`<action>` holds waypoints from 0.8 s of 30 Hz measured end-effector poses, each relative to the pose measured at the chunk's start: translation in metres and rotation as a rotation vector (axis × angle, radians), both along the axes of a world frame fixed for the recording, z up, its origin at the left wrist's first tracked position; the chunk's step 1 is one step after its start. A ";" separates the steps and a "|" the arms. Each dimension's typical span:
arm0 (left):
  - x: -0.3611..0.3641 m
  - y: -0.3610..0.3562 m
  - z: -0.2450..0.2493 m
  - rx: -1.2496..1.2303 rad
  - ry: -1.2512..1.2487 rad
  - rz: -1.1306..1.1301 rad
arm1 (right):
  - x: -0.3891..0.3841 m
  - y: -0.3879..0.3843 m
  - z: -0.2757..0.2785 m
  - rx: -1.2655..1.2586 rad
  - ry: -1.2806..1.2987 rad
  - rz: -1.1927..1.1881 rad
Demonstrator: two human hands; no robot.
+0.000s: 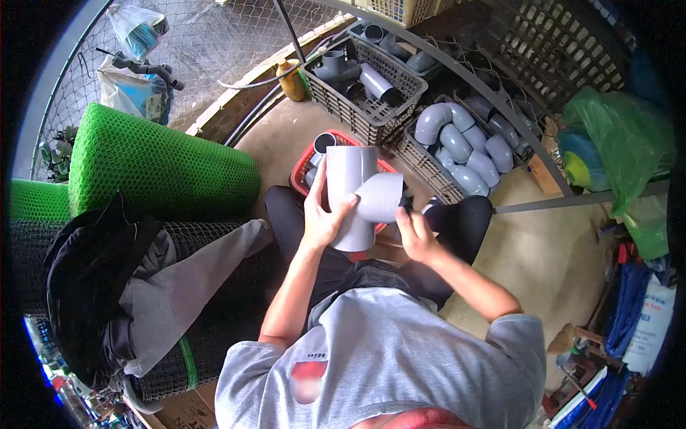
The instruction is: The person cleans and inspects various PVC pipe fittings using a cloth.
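Observation:
A large grey plastic pipe tee (351, 168) is held up over my lap, its straight barrel near upright and its branch pointing to the right. My left hand (325, 218) is closed on the barrel's left side, with the thumb across the front near the joint. Beside the branch's open end is my right hand (417, 234), fingers bent together at the lower rim; whatever they hold is hidden. Behind the tee stands a red basket (303, 170), partly covered, with a grey pipe fitting (325, 143) that has a dark opening.
Ahead, a dark crate (364, 118) holds grey fittings, and another crate (429, 168) to its right holds several grey bends (454, 139). A green mesh roll (164, 161) and a draped jacket (171, 300) lie left. A green plastic bag (618, 143) hangs right. A yellow bottle (291, 80) stands behind.

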State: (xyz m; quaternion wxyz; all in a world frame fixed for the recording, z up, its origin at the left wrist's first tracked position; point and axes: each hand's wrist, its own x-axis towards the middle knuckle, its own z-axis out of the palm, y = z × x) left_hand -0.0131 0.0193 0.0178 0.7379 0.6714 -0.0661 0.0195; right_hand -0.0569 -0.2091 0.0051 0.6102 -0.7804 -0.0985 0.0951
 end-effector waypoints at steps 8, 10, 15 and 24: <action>0.003 0.029 0.006 0.604 -0.825 -0.217 | 0.026 0.000 0.007 1.017 0.582 -0.067; -0.001 0.032 0.021 0.517 -0.676 -0.227 | 0.022 -0.001 0.015 0.952 0.527 -0.141; -0.003 0.025 0.031 -0.165 0.088 -0.445 | 0.006 0.000 0.043 0.389 -0.125 -0.191; -0.023 0.007 -0.027 -0.214 0.644 -0.298 | -0.016 -0.001 -0.002 -0.104 -0.407 0.151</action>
